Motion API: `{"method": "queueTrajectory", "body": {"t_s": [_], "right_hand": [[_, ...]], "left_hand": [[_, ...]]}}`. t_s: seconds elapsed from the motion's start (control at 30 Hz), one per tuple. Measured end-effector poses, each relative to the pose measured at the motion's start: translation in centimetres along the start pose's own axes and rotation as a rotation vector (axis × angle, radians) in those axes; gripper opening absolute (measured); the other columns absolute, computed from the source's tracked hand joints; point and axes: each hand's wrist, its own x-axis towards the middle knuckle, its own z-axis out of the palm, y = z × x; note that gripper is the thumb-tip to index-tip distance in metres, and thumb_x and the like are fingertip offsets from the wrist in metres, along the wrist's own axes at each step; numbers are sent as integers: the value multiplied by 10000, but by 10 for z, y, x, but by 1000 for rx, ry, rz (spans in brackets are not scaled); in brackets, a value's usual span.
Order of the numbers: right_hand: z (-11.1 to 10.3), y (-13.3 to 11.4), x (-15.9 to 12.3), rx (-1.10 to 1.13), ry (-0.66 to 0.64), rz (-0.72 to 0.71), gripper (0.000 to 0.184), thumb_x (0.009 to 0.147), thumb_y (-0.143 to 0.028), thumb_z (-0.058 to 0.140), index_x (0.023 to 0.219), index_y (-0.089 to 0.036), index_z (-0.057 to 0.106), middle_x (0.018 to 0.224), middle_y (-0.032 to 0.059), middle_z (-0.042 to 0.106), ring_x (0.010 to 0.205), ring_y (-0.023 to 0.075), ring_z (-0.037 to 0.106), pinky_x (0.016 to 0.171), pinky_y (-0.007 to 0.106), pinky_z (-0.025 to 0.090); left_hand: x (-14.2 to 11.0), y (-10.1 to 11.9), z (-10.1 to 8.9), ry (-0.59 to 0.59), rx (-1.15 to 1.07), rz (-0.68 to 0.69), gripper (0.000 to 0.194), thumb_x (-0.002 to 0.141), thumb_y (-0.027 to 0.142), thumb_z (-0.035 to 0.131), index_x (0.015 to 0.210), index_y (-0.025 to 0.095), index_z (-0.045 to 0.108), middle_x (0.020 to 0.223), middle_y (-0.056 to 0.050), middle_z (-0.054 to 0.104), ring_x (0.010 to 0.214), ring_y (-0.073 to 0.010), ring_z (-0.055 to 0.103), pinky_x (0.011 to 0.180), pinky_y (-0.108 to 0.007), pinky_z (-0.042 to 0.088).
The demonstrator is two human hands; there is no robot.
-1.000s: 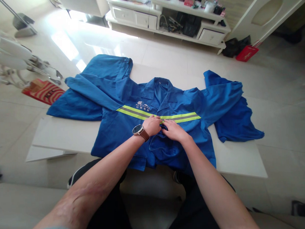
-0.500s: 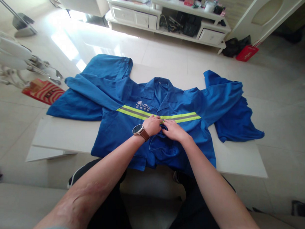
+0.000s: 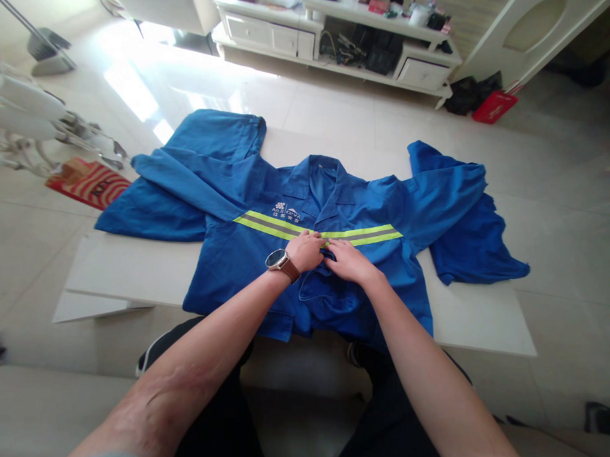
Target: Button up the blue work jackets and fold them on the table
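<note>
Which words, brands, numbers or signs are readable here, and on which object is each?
"Anji | CEVA": chest of the blue jacket.
"江苏安吉": same jacket, under it.
"KFC": striped paper bag.
Too small or blurred: the marking on the red package and any labels on the small items.

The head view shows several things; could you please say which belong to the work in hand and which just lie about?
In the work: left hand, right hand, blue jacket, white table.
Apparently lying about: red striped bag, black bag, red item beside it.

Part of the jacket [image 3: 326,216] out of sight under both hands [image 3: 306,251] [image 3: 350,259], grip unclear
</note>
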Motion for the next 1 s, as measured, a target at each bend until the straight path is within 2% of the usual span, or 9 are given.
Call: {"method": "queueTrajectory", "body": {"t_s": [0.3,0.67,1.0], "right_hand": [[-3,-4,-2,5,-6,14,519,995,-325,514,1482,-154,569,1629,135,438,1515,300,370,1260,469,309],[-3,-4,-2,22,0,16,486,992,-320,518,1452,-183,595,1620,121,446,1493,306,377,1240,490,329],[-4,-5,-2,43,11,-13,457,995,-306,515,1427,-198,614,1567,100,502,1447,276,416,1240,449,321]], "left_hand": [[-1,1,0,-5,-6,-7,454,890,210,547,1314,223,708,1406,-68,650,1207,-284,573,1041,-403,497],[0,-1,0,-2,-27,0,481,872,200,545,1322,231,711,1442,-78,632,1225,-277,576,1077,-413,488],[0,-2,1,9,-45,6,458,869,188,559,1297,226,718,1410,-77,654,1217,-260,589,1084,-391,475]]}}
